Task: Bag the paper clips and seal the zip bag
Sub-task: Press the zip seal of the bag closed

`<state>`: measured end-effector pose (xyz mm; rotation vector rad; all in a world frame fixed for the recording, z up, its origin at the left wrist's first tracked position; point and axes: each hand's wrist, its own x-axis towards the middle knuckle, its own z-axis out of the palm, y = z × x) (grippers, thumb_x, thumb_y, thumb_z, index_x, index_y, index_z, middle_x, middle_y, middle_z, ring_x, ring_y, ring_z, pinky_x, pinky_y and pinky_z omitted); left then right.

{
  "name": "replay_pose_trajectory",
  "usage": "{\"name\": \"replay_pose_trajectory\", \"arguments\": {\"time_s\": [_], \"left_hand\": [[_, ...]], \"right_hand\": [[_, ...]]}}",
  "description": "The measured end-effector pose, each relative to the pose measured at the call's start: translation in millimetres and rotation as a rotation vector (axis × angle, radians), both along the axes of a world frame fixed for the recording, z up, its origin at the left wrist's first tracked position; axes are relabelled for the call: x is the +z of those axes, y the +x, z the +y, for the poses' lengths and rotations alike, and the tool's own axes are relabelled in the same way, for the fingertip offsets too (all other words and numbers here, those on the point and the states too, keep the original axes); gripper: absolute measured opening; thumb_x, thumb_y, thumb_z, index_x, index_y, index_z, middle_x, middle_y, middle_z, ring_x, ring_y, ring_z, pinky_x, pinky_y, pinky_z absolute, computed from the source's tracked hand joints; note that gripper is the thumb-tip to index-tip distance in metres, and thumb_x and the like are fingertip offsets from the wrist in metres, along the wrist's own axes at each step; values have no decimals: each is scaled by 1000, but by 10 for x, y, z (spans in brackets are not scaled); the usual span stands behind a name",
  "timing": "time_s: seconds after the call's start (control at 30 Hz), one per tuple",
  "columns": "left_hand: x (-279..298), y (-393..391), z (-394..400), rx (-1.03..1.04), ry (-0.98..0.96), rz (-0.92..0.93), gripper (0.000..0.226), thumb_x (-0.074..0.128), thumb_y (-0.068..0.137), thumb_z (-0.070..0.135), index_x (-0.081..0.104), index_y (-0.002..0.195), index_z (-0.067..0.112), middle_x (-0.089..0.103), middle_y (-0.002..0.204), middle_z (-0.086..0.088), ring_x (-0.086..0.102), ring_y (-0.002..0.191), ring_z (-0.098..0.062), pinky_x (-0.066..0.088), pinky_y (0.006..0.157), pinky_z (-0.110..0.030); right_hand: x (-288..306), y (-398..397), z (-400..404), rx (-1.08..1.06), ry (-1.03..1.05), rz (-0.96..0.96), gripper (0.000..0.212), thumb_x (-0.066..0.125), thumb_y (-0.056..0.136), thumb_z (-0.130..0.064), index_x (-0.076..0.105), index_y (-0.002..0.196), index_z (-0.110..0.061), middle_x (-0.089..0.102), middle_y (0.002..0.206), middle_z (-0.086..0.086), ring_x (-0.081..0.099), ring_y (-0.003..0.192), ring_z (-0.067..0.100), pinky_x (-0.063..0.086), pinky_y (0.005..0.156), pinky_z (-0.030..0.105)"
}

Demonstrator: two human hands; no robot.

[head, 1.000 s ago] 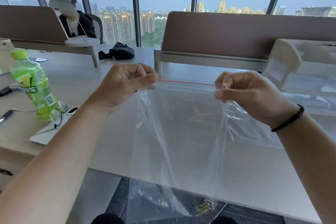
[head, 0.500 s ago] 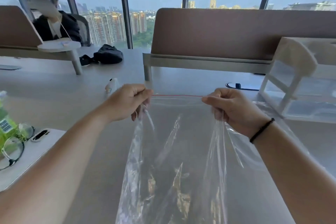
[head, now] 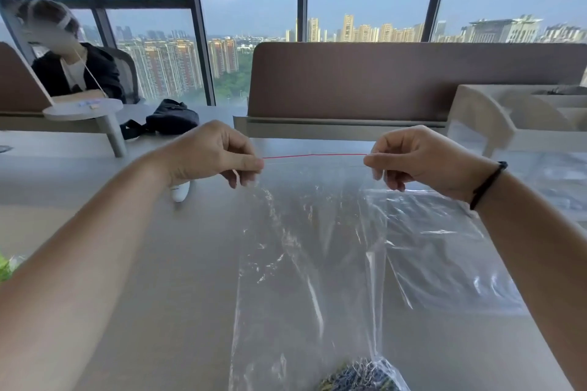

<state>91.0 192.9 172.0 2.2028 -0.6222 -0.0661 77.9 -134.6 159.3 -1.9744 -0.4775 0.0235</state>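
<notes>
A large clear zip bag (head: 311, 247) hangs above the grey desk (head: 190, 247), its top edge marked by a thin red zip line (head: 314, 155) stretched level between my hands. My left hand (head: 209, 155) pinches the left end of that top edge. At the right end, my right hand (head: 416, 159) pinches it too. A heap of paper clips (head: 359, 376) sits in the bag's bottom corner, at the lower edge of the view. Whether the zip is pressed together along its length is not clear.
More clear bags (head: 444, 247) lie flat on the desk under my right forearm. A white rack (head: 508, 117) stands at the right, a small white object (head: 180, 191) behind my left hand, a black pouch (head: 171, 119) and round stand (head: 84, 108) further back. A person sits at far left.
My hands have moved apart along the bag's top, so the red zip line between them is longer. The view has tilted; the paper clips now show at the bag's bottom.
</notes>
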Motion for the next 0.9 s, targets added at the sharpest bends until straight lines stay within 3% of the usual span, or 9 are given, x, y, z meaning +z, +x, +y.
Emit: {"name": "replay_pose_trajectory", "arguments": {"time_s": [0.1, 0.17, 0.27, 0.33, 0.4, 0.53, 0.7, 0.9], "left_hand": [[106, -68, -7, -16, 185, 31, 9, 70, 89, 10, 79, 89, 9, 77, 80, -6, 72, 76, -17, 60, 75, -31], [163, -123, -40, 17, 358, -21, 23, 65, 89, 5, 81, 88, 21, 77, 78, 6, 73, 75, -8, 60, 78, -27], [230, -209, -85, 92, 557, -131, 26, 63, 81, 14, 79, 76, 33, 74, 72, 13, 66, 64, 0, 57, 73, -28], [261, -265, -94, 114, 615, -194, 18, 65, 76, 19, 77, 71, 32, 73, 70, 13, 66, 64, -3, 59, 72, -34], [299, -329, -110, 108, 618, -270, 13, 68, 73, 19, 74, 68, 29, 73, 69, 11, 67, 64, -5, 59, 71, -36], [457, -490, -157, 74, 539, -401, 14, 76, 79, 18, 73, 72, 29, 71, 67, 15, 65, 67, 4, 55, 68, -22], [654, -663, -160, 56, 431, -349, 11, 83, 77, 20, 73, 73, 24, 74, 67, 10, 71, 66, -4, 59, 75, -35], [879, -851, -153, 37, 395, -281, 4, 80, 79, 24, 79, 76, 23, 76, 72, 10, 72, 73, -5, 58, 75, -25]], "right_hand": [[73, -44, -55, -12, -71, -25, 29, 79, 70, -28, 69, 75, -1, 69, 64, 9, 61, 51, 17, 54, 54, 27], [117, -84, -40, -31, -178, -81, 27, 81, 71, -25, 70, 75, 0, 70, 60, 5, 64, 52, 16, 56, 60, 29], [175, -166, 41, -45, -356, -172, 19, 84, 74, -25, 74, 71, -9, 72, 59, 4, 67, 55, 15, 55, 65, 29], [237, -246, 94, -46, -405, -217, 17, 84, 74, -26, 75, 67, -13, 72, 59, 5, 66, 55, 15, 51, 59, 20], [325, -336, 129, -52, -413, -272, 17, 85, 73, -25, 75, 66, -14, 71, 57, 5, 65, 52, 14, 49, 55, 16], [518, -512, 127, -63, -366, -347, 15, 86, 72, -23, 76, 67, -13, 71, 57, 6, 64, 50, 12, 53, 55, 21], [693, -690, 17, -57, -320, -370, 17, 85, 69, -24, 75, 69, -10, 71, 59, 10, 66, 53, 17, 55, 62, 25], [845, -851, -122, 1, -289, -308, 23, 84, 64, -21, 74, 71, -2, 72, 64, 14, 69, 58, 21, 58, 62, 23]]}}
